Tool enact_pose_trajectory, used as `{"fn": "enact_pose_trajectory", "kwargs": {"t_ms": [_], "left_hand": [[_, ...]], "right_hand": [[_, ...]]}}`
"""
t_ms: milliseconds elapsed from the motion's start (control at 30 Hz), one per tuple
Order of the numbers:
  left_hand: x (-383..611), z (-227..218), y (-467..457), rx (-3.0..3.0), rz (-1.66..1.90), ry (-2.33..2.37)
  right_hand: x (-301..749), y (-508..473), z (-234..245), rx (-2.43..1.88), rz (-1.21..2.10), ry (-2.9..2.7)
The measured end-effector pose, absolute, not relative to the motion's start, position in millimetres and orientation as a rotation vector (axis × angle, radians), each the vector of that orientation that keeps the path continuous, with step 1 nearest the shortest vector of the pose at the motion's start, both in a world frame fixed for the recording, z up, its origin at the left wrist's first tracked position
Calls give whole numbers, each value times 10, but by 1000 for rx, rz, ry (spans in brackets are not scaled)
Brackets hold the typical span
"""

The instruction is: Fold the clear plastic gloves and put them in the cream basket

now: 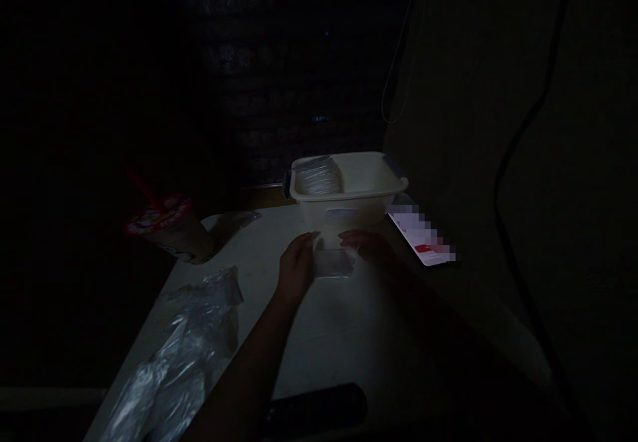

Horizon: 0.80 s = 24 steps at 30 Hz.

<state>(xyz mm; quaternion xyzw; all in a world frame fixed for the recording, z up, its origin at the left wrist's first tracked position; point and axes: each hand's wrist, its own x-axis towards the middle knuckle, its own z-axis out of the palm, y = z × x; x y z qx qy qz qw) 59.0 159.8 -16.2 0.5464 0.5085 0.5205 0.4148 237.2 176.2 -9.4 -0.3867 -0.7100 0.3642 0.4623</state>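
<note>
A small clear plastic bag (333,266) lies flat near the middle of the white table (323,335), just in front of a white tub (343,213). At its left edge my left hand (295,268) is closed, thumb and fingers gripping the bag's side. My right hand (367,245) bends in from the other side, its fingers closed at the bag's upper right corner. Inside the tub, on the left, stands a stack of clear plastic packets (319,177). Dim light hides the finer finger detail.
Loose clear plastic bags (184,342) spread along the table's left side. A drink cup (174,229) with a red straw stands at the back left. A lit phone (419,234) lies right of the tub. A dark long object (319,407) sits at the near edge. A cable (498,189) hangs right.
</note>
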Motion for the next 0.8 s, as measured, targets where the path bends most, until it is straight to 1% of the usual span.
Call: {"fn": "enact_pose_trajectory", "kwargs": {"t_ms": [133,233,333,467,600,667,800], "left_hand": [[579,-154,1560,2025,1109,1315],[558,-132,1541,2320,891,1395],[549,-114,1520,2439,704,1499],[571,-101,1476,2524,518,1565],[584,-100,1421,2599,363,1579],[578,-111,1395,2656,282,1564],[558,-138,1361,2740,192,1563]], "right_hand": [[2418,1746,-111,-966,863,-1755],[2405,1718,-94,-1105,823,-1806],[2364,1677,-78,-1220,671,-1896],[2189,1543,-63,-1284,375,-1971],[1921,1345,-50,-1324,120,-2249],[1840,1274,-61,-1357,53,-2357],[1844,1230,-107,-1424,21,-2459]]}}
